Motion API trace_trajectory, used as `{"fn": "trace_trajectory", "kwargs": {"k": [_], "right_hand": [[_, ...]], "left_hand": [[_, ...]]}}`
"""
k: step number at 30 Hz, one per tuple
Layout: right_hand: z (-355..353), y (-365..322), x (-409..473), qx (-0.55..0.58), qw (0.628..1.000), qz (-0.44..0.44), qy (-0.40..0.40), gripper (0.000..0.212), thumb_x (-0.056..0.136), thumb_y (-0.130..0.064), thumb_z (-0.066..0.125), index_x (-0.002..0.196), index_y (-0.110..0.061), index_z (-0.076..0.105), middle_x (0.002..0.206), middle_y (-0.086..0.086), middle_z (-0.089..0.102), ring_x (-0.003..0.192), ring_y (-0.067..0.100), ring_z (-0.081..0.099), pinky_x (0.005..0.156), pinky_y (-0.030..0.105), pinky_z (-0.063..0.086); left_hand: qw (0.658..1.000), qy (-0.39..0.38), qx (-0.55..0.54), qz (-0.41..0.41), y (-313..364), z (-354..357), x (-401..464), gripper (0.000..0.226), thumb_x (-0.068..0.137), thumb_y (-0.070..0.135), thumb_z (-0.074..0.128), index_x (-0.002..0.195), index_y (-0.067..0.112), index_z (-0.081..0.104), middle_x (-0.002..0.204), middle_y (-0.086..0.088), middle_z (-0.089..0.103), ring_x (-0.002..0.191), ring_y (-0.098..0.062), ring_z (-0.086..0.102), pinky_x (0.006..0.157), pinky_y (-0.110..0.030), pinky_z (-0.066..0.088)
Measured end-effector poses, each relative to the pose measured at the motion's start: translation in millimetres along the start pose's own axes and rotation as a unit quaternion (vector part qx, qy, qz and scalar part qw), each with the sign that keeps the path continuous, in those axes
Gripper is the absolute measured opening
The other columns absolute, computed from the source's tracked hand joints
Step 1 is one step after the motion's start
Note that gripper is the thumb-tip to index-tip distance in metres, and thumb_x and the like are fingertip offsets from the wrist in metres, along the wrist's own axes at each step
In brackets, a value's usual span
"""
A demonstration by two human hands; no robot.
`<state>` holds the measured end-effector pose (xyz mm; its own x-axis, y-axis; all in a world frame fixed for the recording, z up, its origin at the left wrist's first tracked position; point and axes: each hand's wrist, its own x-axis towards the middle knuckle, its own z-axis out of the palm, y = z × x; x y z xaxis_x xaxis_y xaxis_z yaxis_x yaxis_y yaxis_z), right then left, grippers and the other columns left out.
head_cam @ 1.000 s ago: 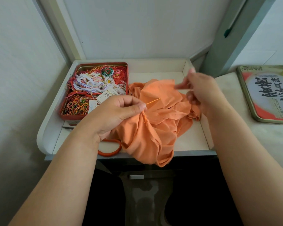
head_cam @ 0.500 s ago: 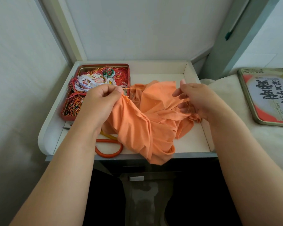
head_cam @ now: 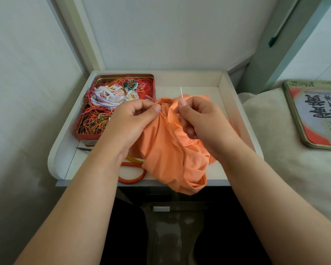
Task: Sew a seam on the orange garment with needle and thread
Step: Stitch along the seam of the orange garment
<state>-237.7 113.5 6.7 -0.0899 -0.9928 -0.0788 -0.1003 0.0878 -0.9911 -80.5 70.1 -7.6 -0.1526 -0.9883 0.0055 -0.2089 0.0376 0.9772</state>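
The orange garment [head_cam: 172,157] lies bunched on the white tray-like tabletop [head_cam: 224,111], with a fold hanging over the front edge. My left hand [head_cam: 134,119] pinches a raised ridge of the fabric between thumb and fingers. My right hand [head_cam: 197,117] pinches a thin silver needle [head_cam: 181,92] that points up and away, just right of the left thumb. Orange thread [head_cam: 177,124] trails from the fabric beside my right fingers.
A red tin [head_cam: 78,133] full of tangled coloured threads sits at the tray's left. Orange-handled scissors [head_cam: 132,176] lie near the front edge, partly under the garment and my left wrist. A tin lid with printed characters [head_cam: 317,115] rests on the cloth-covered surface at right.
My right hand moved left from the garment's right side to the raised fold and now holds the needle upright. My left hand has kept hold of the raised fold.
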Motion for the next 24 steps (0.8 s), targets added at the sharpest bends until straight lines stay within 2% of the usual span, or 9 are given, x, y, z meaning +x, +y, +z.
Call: {"fn": "trace_trajectory", "kwargs": {"k": [2,5,7,9,12,15,17,20,24], "right_hand": [[-2,1,0,-0.023,0.999,-0.032,-0.005,0.031,0.099,-0.026,0.051,0.089,0.001,0.063,0.056,-0.002,0.056,0.041,0.005,0.043,0.042,0.018,0.033],[-6,0,-2,-0.043,0.995,-0.021,-0.089,0.029,0.097,-0.03,0.055,0.081,-0.008,0.066,0.068,-0.004,0.065,0.045,0.009,0.052,0.042,0.021,0.032],[-8,0,-3,-0.092,0.988,-0.014,-0.119,0.027,0.094,-0.031,0.059,0.081,-0.009,0.069,0.065,-0.006,0.065,0.045,0.008,0.053,0.042,0.02,0.034],[-9,0,-4,-0.145,0.983,-0.025,-0.112,0.026,0.093,-0.032,0.061,0.082,-0.011,0.073,0.054,-0.001,0.059,0.041,0.005,0.047,0.043,0.019,0.036],[-12,-3,-4,-0.154,0.981,-0.048,-0.107,0.026,0.092,-0.028,0.062,0.082,-0.007,0.074,0.049,-0.001,0.055,0.04,0.003,0.046,0.044,0.017,0.039],[-18,-2,-3,-0.198,0.972,-0.062,-0.107,0.025,0.091,-0.03,0.064,0.081,-0.009,0.074,0.052,-0.001,0.056,0.044,0.003,0.049,0.048,0.019,0.046],[-19,0,-2,-0.247,0.96,-0.077,-0.103,0.023,0.09,-0.032,0.064,0.078,-0.014,0.072,0.055,-0.005,0.058,0.046,0.002,0.051,0.051,0.02,0.047],[-17,3,-2,-0.286,0.949,-0.095,-0.091,0.025,0.089,-0.033,0.065,0.072,-0.016,0.07,0.06,-0.003,0.06,0.051,0.007,0.053,0.055,0.028,0.047],[-15,4,-2,-0.326,0.936,-0.104,-0.088,0.032,0.09,-0.035,0.064,0.073,-0.008,0.068,0.067,0.006,0.061,0.062,0.019,0.053,0.059,0.034,0.043]], "left_hand": [[1.0,-0.008,-0.003,0.011,1,1,-1,0.006,0.089,0.018,0.067,0.085,0.02,0.072,0.077,0.009,0.068,0.075,-0.001,0.061,0.075,-0.017,0.048],[0.999,-0.018,0.021,0.039,1,2,-3,0.009,0.089,0.016,0.067,0.083,0.02,0.071,0.08,0.003,0.07,0.077,-0.005,0.062,0.076,-0.022,0.049],[0.998,-0.025,0.029,0.053,1,1,-3,0.013,0.089,0.015,0.067,0.081,0.024,0.071,0.081,0.004,0.071,0.079,-0.006,0.063,0.079,-0.025,0.051],[0.997,-0.039,0.046,0.056,-1,-1,-2,0.015,0.089,0.017,0.067,0.081,0.03,0.071,0.084,0.007,0.072,0.084,-0.005,0.064,0.084,-0.027,0.051],[0.989,-0.093,0.108,0.039,-5,-7,1,0.012,0.091,0.025,0.064,0.088,0.035,0.071,0.093,0.01,0.073,0.095,-0.006,0.066,0.091,-0.027,0.049],[0.969,-0.134,0.208,0.026,-7,-14,3,0.012,0.092,0.031,0.063,0.083,0.038,0.069,0.087,0.014,0.07,0.085,-0.004,0.062,0.077,-0.021,0.046],[0.957,-0.145,0.248,0.024,-9,-16,3,0.016,0.093,0.03,0.062,0.079,0.035,0.067,0.08,0.009,0.067,0.076,-0.006,0.058,0.069,-0.022,0.042],[0.959,-0.136,0.245,0.044,-8,-18,3,0.016,0.094,0.028,0.061,0.078,0.031,0.064,0.075,0.009,0.063,0.072,-0.007,0.056,0.068,-0.023,0.042],[0.961,-0.123,0.233,0.08,-6,-18,2,0.014,0.094,0.026,0.06,0.081,0.03,0.062,0.078,0.014,0.062,0.073,0.001,0.055,0.067,-0.012,0.04]]}}
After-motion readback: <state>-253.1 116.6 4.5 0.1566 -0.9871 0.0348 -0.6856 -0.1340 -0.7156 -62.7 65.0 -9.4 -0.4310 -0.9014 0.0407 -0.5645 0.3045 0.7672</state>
